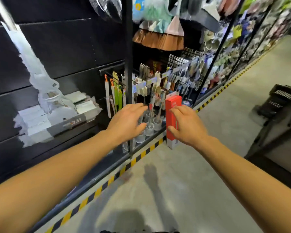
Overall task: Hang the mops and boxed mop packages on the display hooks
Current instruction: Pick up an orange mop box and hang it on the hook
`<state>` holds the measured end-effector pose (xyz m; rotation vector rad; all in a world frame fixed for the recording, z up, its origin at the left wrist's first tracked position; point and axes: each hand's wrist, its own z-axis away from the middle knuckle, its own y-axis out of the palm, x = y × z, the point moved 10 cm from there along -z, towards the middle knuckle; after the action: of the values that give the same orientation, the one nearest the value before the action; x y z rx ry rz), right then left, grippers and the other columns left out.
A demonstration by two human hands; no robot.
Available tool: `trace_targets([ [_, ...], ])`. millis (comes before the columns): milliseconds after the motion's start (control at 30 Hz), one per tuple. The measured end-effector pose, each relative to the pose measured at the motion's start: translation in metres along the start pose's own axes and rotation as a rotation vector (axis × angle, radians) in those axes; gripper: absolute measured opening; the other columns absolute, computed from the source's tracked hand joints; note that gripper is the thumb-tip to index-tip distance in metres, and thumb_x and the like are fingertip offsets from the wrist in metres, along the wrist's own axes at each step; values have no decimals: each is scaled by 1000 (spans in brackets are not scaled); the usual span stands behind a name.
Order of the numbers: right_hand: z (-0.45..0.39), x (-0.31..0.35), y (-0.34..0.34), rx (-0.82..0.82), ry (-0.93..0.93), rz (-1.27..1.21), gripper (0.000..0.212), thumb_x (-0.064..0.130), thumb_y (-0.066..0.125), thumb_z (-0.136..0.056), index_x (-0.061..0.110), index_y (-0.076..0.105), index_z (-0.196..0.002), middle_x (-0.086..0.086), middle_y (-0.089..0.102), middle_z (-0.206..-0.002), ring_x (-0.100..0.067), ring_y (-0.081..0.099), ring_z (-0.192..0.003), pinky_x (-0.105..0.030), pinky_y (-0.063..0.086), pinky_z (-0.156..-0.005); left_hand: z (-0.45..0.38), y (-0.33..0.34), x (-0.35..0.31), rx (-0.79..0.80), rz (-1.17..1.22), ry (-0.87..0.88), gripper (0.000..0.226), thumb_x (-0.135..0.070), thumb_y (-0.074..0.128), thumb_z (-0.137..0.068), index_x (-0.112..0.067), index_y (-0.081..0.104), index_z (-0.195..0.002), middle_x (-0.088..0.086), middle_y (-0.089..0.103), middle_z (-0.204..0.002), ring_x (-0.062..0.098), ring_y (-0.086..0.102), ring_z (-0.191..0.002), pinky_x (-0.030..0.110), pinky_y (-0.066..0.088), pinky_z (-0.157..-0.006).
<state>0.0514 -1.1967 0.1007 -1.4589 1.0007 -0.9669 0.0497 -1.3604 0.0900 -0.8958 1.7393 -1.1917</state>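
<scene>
A tall red boxed mop package [172, 118] stands upright near the floor beside the shelf's lower edge. My right hand [186, 125] grips it from the right, thumb at its lower front and fingers curled over its upper side. My left hand [128, 120] hovers just left of the box, fingers spread and relaxed, holding nothing. A plastic-wrapped mop [39, 76] with a long pole hangs on the black panel at the left, its flat head in a grey and white sleeve low down.
A black upright post [128, 64] divides the display. Behind my hands hang brushes and scrapers on hooks [151, 84], with brooms [160, 39] above. A yellow-black stripe [138, 157] edges the concrete floor. A black basket [279, 100] and a dark cart frame stand at the right.
</scene>
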Motion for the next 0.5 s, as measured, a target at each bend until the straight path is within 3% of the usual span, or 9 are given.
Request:
trace_targets([
  [100,15,-59,13,34,28,10,65,40,62,-94,9,42,-148,-11,47,-148,-30,37,-139,-36,22,-118,-25,27,-42,4,6,1,65,-39,58,-95,-19,35,-153,4,35,-158,26,31,-145,40,27,-119],
  [267,27,-155,29,67,58,-1,63,43,64,-89,11,49,-141,-12,53,-138,-31,45,-128,-41,37,-111,-77,73,-104,18,34,-29,65,-40,58,-95,-20,35,-152,4,36,-158,26,30,-145,42,27,-118],
  [500,11,-252,27,75,71,-7,62,41,60,-95,10,43,-147,-11,48,-145,-30,40,-135,-36,25,-116,-160,107,-169,5,62,-18,67,-41,60,-94,-17,37,-151,6,37,-156,28,33,-143,42,28,-117],
])
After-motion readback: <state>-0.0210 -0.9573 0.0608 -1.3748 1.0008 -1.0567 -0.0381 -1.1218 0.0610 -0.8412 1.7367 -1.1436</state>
